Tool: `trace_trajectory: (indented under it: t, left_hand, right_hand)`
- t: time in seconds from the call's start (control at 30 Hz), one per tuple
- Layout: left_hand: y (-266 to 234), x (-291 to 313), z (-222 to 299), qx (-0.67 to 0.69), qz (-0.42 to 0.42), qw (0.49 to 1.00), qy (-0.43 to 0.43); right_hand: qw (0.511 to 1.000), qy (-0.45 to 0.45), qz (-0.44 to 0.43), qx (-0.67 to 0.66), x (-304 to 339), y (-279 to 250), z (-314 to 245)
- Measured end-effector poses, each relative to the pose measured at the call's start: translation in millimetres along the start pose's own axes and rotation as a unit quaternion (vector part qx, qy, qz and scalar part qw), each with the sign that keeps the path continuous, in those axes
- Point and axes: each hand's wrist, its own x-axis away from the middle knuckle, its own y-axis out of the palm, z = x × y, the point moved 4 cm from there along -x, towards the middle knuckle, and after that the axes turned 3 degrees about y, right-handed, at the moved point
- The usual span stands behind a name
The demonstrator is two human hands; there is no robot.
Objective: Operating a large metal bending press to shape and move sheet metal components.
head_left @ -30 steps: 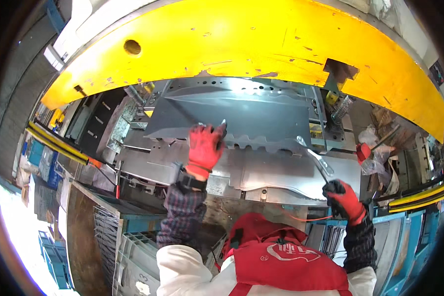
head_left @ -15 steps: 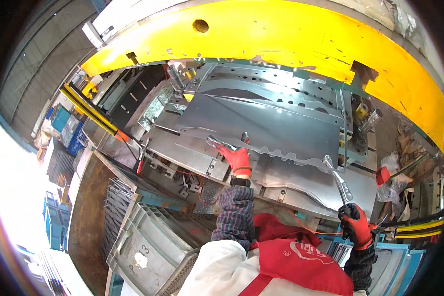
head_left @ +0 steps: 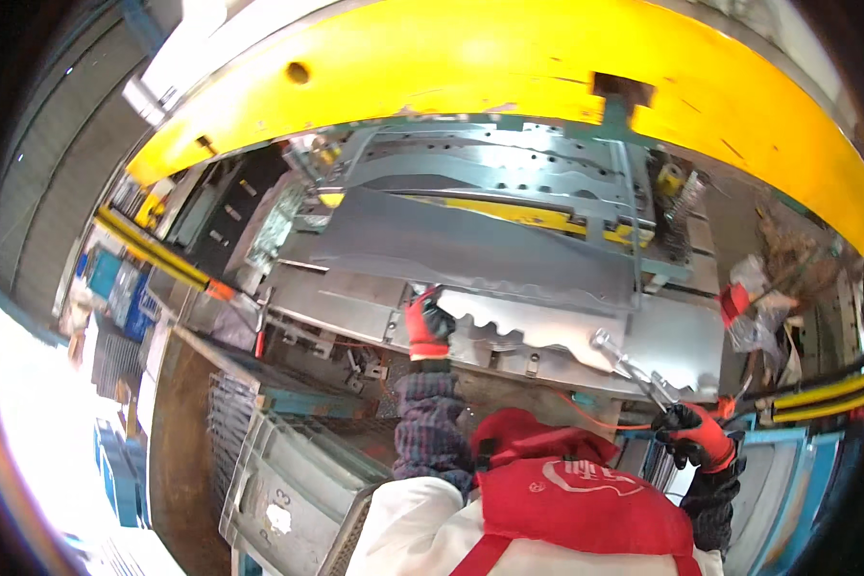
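A large dark grey metal sheet (head_left: 480, 245) lies over the front of the press die. In front of it, a bright metal sheet (head_left: 538, 320) shows a wavy near edge. My left hand (head_left: 429, 326), in a red and black glove, has its fingers curled at the bright sheet's left end; its fingertips are partly hidden. My right hand (head_left: 696, 435), gloved alike, is closed round the handle of a long shiny metal hand tool (head_left: 648, 379). The tool's round head rests at or just over the right end of the bright sheet; contact is unclear.
A yellow press beam (head_left: 451, 67) spans the far side above the steel die (head_left: 490, 163). Black and yellow guard posts (head_left: 154, 252) stand at both sides. A grey plastic crate (head_left: 293, 490) and a rusty bin (head_left: 178, 413) are at lower left. An orange cable (head_left: 595, 418) runs by the bench.
My left hand's fingers have gone from spread to curled. The dark sheet now leaves a yellow strip of the die exposed behind it. The bright wavy sheet shows nearer me, and the view has shifted.
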Motion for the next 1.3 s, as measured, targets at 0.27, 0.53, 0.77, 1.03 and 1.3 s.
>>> trace_trajectory:
  t: [0.27, 0.53, 0.77, 1.03, 1.3]
  left_hand:
    - [-17.3, 49.3, -13.1, -0.016, 0.049, 0.998, 0.035]
    - [-42.9, 106.0, -94.5, 0.016, 0.070, 0.991, -0.112]
    - [-76.7, 146.0, -134.0, 0.126, -0.018, 0.967, -0.222]
    - [36.1, 149.1, -185.7, 0.058, -0.025, 0.967, -0.246]
    - [127.6, 105.7, -284.6, 0.120, -0.084, 0.962, -0.229]
  right_hand:
    - [0.992, 0.083, -0.042, 0.081, 35.3, -40.6, 58.5]
    - [0.990, 0.126, -0.064, 0.001, 50.0, -81.5, 106.5]
    - [0.983, 0.151, -0.088, -0.065, 108.7, -111.4, 143.8]
    - [0.916, -0.053, 0.074, -0.392, 152.3, -112.5, 218.3]
    - [0.901, -0.067, 0.115, -0.413, 154.7, -67.0, 255.6]
